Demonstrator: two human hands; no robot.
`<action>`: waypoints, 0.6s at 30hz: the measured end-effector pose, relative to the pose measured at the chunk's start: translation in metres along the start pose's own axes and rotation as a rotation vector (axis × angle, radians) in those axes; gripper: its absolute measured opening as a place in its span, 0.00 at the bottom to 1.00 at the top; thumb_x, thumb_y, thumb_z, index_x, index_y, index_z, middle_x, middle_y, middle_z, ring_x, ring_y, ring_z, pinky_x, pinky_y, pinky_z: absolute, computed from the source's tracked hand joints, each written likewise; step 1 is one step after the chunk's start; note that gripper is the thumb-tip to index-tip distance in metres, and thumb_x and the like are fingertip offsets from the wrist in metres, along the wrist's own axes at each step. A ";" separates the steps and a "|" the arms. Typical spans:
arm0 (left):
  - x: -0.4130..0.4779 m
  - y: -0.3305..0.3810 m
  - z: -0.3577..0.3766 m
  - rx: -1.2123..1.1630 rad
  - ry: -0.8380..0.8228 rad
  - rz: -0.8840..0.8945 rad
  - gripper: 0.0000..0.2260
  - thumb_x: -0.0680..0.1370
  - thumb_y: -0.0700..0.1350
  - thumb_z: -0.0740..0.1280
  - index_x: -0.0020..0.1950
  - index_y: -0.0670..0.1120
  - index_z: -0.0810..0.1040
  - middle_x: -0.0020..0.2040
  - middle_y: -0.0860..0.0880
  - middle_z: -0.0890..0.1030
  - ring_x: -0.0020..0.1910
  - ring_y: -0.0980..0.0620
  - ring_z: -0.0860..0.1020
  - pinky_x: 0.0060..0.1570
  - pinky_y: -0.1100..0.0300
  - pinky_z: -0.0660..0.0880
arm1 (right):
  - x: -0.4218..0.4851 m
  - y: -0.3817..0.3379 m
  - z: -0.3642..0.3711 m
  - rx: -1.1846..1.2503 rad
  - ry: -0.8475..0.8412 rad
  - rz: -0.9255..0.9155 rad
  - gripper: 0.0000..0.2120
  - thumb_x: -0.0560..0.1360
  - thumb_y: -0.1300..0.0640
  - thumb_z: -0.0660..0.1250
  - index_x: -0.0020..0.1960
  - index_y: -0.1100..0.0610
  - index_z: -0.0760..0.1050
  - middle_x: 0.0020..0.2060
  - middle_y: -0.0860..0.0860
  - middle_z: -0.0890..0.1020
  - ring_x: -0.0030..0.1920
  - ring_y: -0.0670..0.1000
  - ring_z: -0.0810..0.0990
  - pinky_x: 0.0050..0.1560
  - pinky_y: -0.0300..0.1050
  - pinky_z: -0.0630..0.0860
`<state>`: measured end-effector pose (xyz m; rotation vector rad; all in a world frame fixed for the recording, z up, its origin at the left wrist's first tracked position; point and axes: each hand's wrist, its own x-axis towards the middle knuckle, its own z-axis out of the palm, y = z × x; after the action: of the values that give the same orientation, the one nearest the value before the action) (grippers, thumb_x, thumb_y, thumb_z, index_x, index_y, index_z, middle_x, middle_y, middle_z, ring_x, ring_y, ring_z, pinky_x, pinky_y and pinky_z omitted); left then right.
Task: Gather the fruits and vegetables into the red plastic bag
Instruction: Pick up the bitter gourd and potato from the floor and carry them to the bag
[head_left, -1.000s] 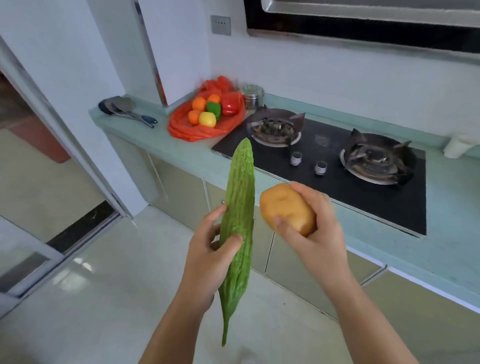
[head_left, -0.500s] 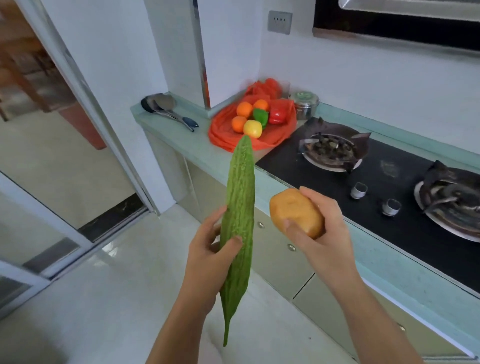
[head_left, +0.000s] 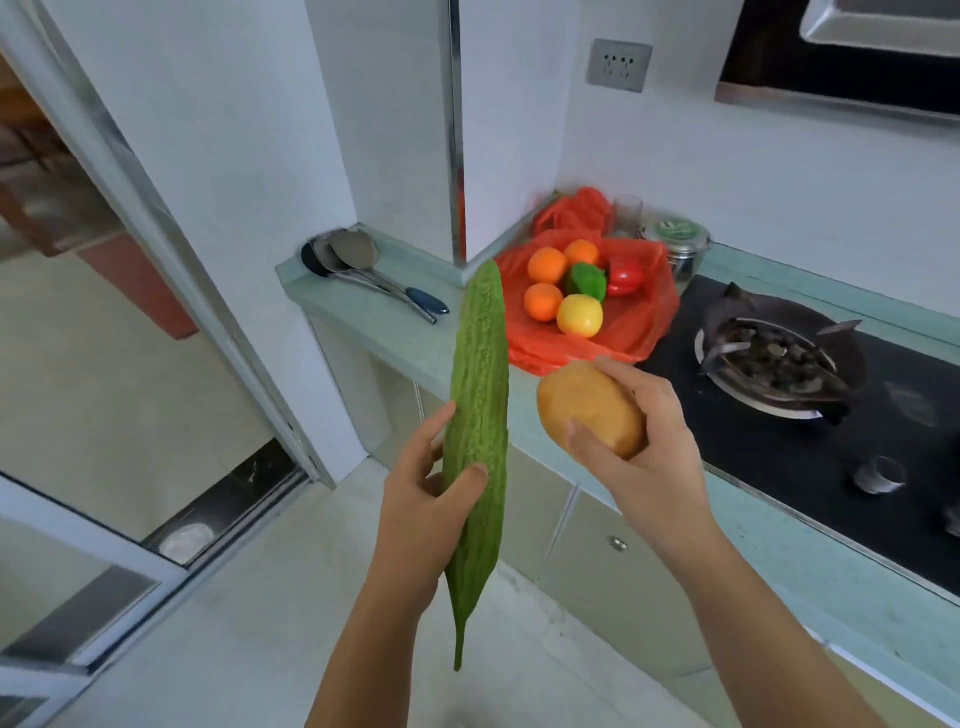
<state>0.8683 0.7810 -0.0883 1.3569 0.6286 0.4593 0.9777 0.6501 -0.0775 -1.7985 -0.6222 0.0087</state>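
Note:
My left hand (head_left: 423, 499) grips a long green bitter gourd (head_left: 480, 395), held upright in front of me. My right hand (head_left: 641, 457) holds a brown potato (head_left: 589, 408) beside it. Ahead on the counter lies the red plastic bag (head_left: 639, 317), spread open. On it rest three oranges (head_left: 546, 265), a yellow fruit (head_left: 580, 315), a green pepper (head_left: 588, 280) and a red pepper (head_left: 626, 277). Both hands are in the air, short of the counter's front edge.
Ladles (head_left: 363, 270) lie on the pale green counter (head_left: 384, 322) left of the bag. A steel lidded pot (head_left: 680, 247) and a glass (head_left: 627, 213) stand behind it. A black gas hob (head_left: 779, 364) is to the right. A sliding door frame (head_left: 171, 249) stands at the left.
The view has moved closer to the counter and bag, which now appear larger and further right. Both hands keep the same hold on the gourd and potato.

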 end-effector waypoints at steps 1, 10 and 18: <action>0.012 0.002 -0.007 0.010 -0.005 0.004 0.23 0.75 0.34 0.65 0.63 0.57 0.73 0.53 0.52 0.79 0.39 0.58 0.81 0.33 0.64 0.76 | 0.008 0.000 0.009 -0.008 0.010 -0.002 0.25 0.64 0.54 0.72 0.56 0.38 0.68 0.57 0.47 0.72 0.55 0.37 0.69 0.51 0.23 0.65; 0.094 -0.009 -0.028 0.118 -0.081 0.001 0.23 0.74 0.37 0.66 0.63 0.60 0.71 0.55 0.54 0.77 0.46 0.56 0.80 0.36 0.66 0.76 | 0.061 0.020 0.050 -0.063 0.102 0.059 0.24 0.63 0.50 0.69 0.57 0.41 0.68 0.54 0.43 0.71 0.52 0.33 0.69 0.48 0.21 0.64; 0.190 -0.015 -0.008 0.192 -0.137 0.041 0.24 0.74 0.37 0.66 0.63 0.60 0.69 0.52 0.57 0.77 0.41 0.63 0.79 0.38 0.66 0.77 | 0.128 0.060 0.070 -0.090 0.154 0.111 0.23 0.67 0.53 0.73 0.57 0.38 0.67 0.54 0.43 0.70 0.52 0.33 0.68 0.44 0.21 0.65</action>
<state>1.0052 0.9060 -0.1317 1.5717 0.5429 0.3422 1.0895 0.7539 -0.1151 -1.8988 -0.4182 -0.0834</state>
